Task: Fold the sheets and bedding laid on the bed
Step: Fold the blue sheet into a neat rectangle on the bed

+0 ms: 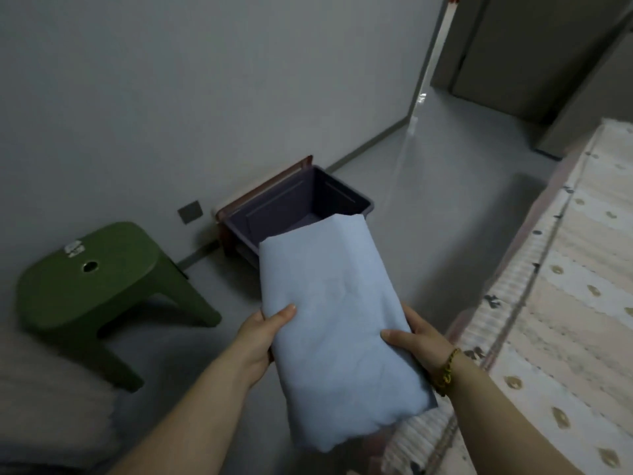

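Note:
A folded light blue sheet hangs in the air between my hands, above the floor. My left hand grips its left edge, thumb on top. My right hand grips its right edge, thumb on top, fingers hidden beneath the cloth. The far end of the sheet reaches over the near rim of a dark purple bin that stands open against the wall. The bed, with a pale patterned cover, runs along the right side.
A green plastic stool stands on the floor at the left. A grey blurred mass lies at the bottom left. The wall is behind the bin, and a doorway opens at the top right.

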